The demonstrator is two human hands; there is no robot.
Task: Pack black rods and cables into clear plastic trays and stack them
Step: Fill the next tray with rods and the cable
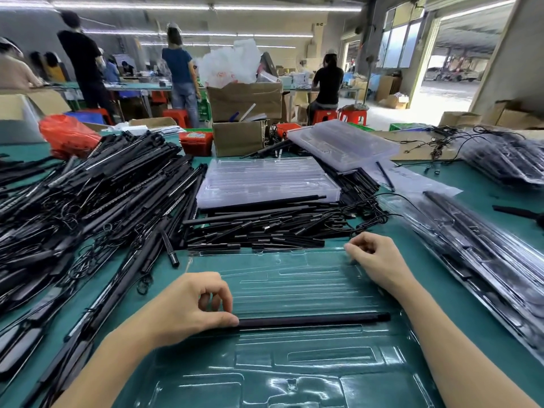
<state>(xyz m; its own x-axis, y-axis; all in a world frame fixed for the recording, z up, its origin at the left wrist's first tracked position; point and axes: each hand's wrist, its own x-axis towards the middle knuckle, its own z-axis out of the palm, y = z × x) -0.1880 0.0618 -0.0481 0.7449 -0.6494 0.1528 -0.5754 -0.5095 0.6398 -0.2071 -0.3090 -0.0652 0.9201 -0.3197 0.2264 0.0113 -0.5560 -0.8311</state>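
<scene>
Your left hand (pixel 191 304) has a narrow grip: thumb and curled fingers pinch the near end of one black rod (pixel 312 319), which lies across the clear tray (pixel 294 363) in front of you, along one of its long grooves. Your right hand (pixel 379 260) rests at the tray's far right corner with fingers loosely curled, holding nothing that shows, so it looks free to steady the thin plastic.

To do this step well, press the rod down evenly along its length until it sits flat in the groove, and keep the tray pinned so it does not slide on the green tabletop (pixel 459 290).

Just beyond the tray lies a pile of short rods and cables (pixel 265 228), touching its far edge; loose ends could creep over the rim. A stack of empty trays (pixel 265 181) sits behind that. A big heap of long rods (pixel 97 195) crowds your left side, and filled trays (pixel 485 260) lie to your right.
</scene>
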